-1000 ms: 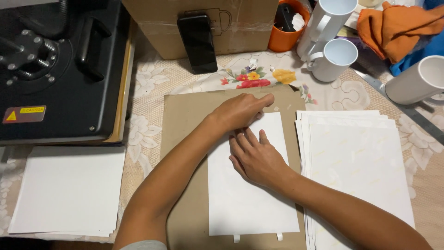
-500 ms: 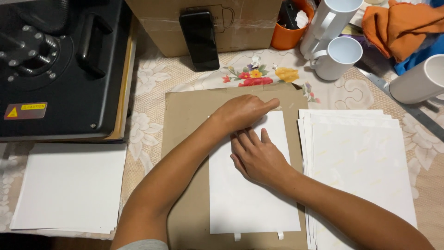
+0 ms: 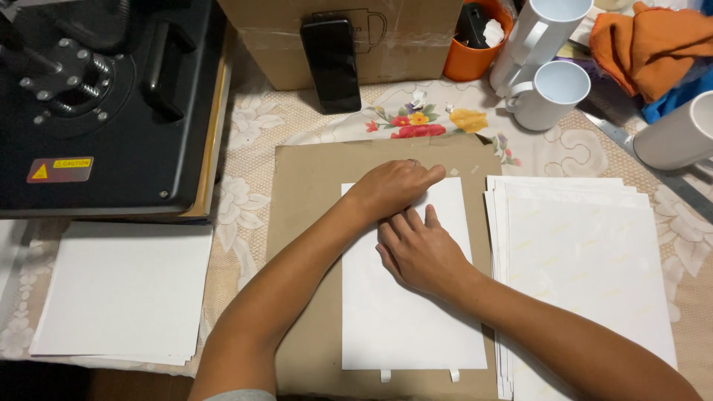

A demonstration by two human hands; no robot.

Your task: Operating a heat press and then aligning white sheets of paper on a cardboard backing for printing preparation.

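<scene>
White sheet (image 3: 408,312) on brown cardboard (image 3: 304,223); both hands (image 3: 405,215) pressing it.

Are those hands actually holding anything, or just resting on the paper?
Nothing is lifted. Both the left hand and the right hand lie on the upper part of the white sheet, pressing it flat against the brown cardboard.

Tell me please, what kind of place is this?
Probably a small home craft workshop for printing on mugs: a black heat press machine, plain white ceramic mugs and a stack of white paper sheets share a lace-covered table.
</scene>
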